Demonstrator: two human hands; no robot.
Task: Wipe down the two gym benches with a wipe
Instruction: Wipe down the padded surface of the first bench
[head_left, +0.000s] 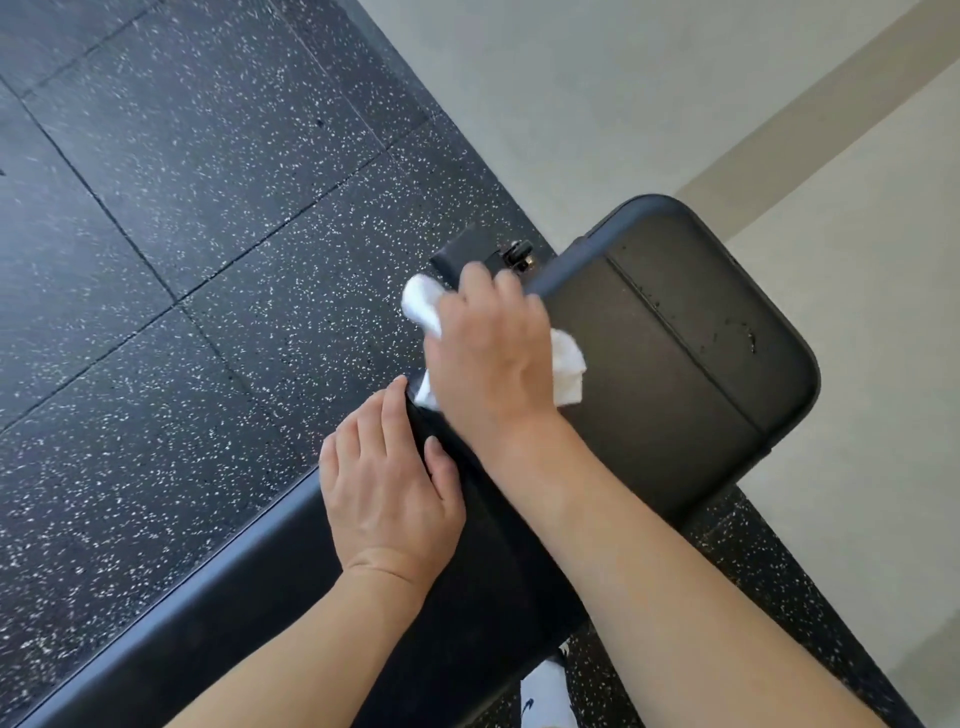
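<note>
Our right hand (488, 348) clutches the wipe (566, 374) against the bench (675, 338) pad's left edge; the pad's long axis runs away up-right. Our left hand (387, 483) rests flat, fingers relaxed, on the nearer pad, steadying it.

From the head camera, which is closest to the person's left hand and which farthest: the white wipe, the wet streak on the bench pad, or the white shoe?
From the left hand, which rests on the bench's left edge:
1. White wipe, just above it under the right hand.
2. White shoe, below on the floor by the bench.
3. Wet streak, far right on the bench pad.
</note>
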